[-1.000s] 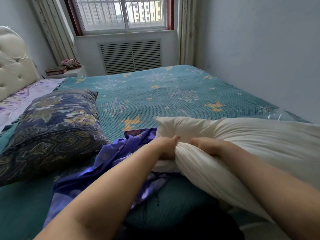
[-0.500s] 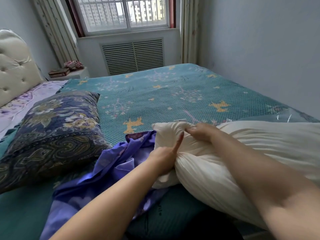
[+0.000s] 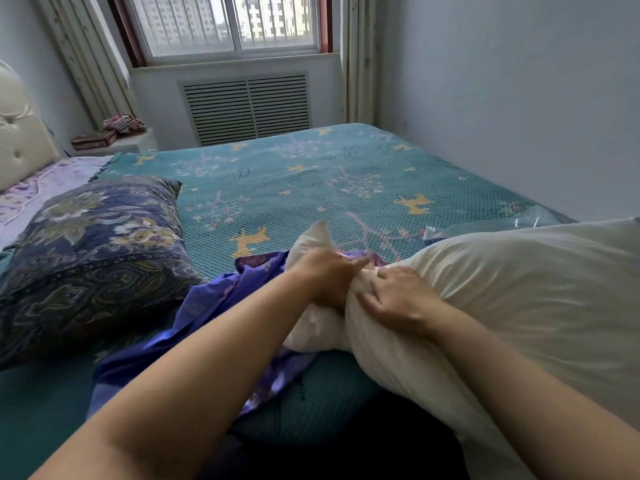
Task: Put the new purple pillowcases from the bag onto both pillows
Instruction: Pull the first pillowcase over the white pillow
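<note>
A bed [image 3: 311,188] fills most of the frame, covered by a teal spread with yellow and pale floral marks. At the upper left stands a tufted cream headboard [image 3: 17,133], with a small nightstand [image 3: 117,143] beside it carrying a few items too small to tell. A barred window [image 3: 228,22] sits at the top centre above a slatted vent panel [image 3: 247,105], with curtains on each side, and a plain pale wall runs down the right.

Two pillows are in view. One, in a dark blue floral case [image 3: 90,258], lies at the left of the frame. The other, a bare white pillow [image 3: 519,299], lies at the right. One purple pillowcase [image 3: 214,313] lies crumpled on the bed between them, under the white pillow's near end. A piece of clear plastic [image 3: 485,226] lies on the bed at the right, behind the white pillow.

The left hand [image 3: 325,275] clenches the white pillow's bunched corner, and the right hand [image 3: 398,299] has curled fingers dug into the pillow just beside it.
</note>
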